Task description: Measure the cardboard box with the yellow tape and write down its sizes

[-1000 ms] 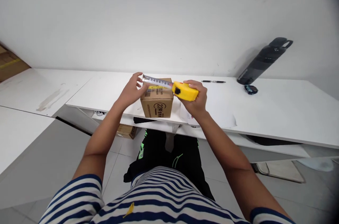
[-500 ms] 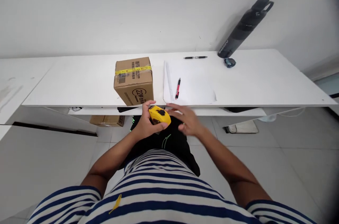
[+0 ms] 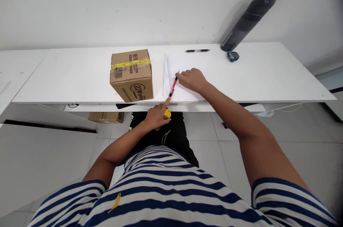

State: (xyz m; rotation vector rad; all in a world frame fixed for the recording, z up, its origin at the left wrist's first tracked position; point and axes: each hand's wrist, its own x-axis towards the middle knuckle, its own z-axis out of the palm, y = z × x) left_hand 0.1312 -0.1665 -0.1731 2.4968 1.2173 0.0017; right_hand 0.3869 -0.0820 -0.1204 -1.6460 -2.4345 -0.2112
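My left hand (image 3: 156,115) is below the front edge of the white desk (image 3: 80,73), wrapped round a yellow tape measure (image 3: 167,113) that is mostly hidden by the fingers. My right hand (image 3: 192,78) rests on a sheet of white paper (image 3: 184,69) on the desk, fingers pinched on the upper end of a red pen (image 3: 173,87) that slants down to the left. A taped cardboard box (image 3: 131,74) stands on the desk just left of the paper.
A black pen (image 3: 197,50) lies at the back of the desk. A dark water bottle (image 3: 250,13) leans against the wall at the right, with a small dark object (image 3: 232,55) at its foot. Another cardboard box (image 3: 105,116) sits under the desk.
The tape was drawn out over the box, then retracted. The tape measure passed from my right hand to my left, which dropped below the desk edge. My right hand reached to the paper and took the red pen.
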